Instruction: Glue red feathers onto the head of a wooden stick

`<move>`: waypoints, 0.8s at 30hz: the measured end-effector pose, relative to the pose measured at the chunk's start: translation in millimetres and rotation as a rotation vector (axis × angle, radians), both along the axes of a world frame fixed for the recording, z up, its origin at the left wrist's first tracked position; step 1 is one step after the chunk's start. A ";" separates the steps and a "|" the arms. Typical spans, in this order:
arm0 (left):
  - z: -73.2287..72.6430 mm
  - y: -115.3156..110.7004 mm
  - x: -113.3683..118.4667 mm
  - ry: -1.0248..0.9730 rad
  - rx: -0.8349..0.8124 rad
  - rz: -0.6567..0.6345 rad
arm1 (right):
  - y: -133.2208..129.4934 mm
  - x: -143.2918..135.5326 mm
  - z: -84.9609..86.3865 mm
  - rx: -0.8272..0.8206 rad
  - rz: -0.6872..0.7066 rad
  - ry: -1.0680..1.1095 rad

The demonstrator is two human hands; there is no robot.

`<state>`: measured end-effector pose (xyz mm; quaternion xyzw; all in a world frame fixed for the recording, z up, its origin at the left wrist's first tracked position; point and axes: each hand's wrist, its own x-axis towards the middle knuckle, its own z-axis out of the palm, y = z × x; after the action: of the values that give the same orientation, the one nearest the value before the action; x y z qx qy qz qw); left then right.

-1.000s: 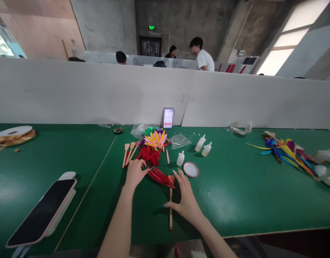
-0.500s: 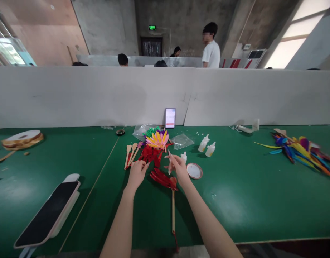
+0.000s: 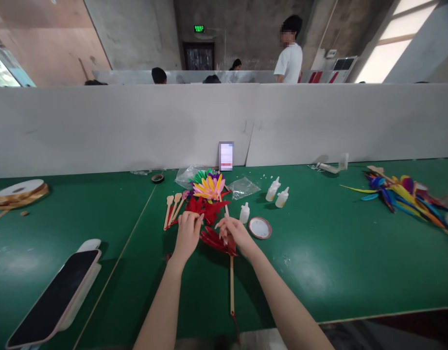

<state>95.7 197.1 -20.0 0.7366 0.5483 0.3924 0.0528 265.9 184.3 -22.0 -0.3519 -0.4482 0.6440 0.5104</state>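
My left hand is closed in a pinch at the near left edge of the loose red feathers. Whatever its fingertips hold is too small to name. My right hand is bent over a fan-like piece of red feathers on a wooden handle, its fingers curled near the top of the handle. A slim pale stick shows just above those fingers; whether they grip it is unclear. Beside the right hand stand a small white bottle and a round white lid-like dish.
Behind the red feathers lie pink and yellow feathers. Short wooden handles lie left. Two more bottles stand right, and colourful feathers lie far right. A phone leans on the white partition; a black-topped device lies left.
My right hand has dropped lower and slightly left, onto the red feather piece. The pale stick now shows above its fingers. My left hand stays near the loose red feathers; the view has shifted slightly.
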 end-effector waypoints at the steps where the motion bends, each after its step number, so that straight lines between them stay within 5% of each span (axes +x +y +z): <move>1: 3.5 -4.4 5.3 0.025 0.031 -0.025 | -0.4 0.1 0.5 0.000 0.002 0.000; 10: 12.0 -20.4 29.8 0.088 0.145 -0.132 | 3.6 1.3 5.5 -0.014 -0.018 0.141; 18: 16.2 -23.0 31.2 -0.001 0.150 -0.147 | -5.5 5.5 19.7 0.114 -0.221 0.026; 24: 14.3 -27.6 38.9 -0.102 0.103 -0.188 | -10.5 7.0 29.9 0.128 -0.210 -0.016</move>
<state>134.6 169.5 -5.7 0.7656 0.4525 0.4503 0.0793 272.9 173.7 7.9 -0.3686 -0.4530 0.5543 0.5931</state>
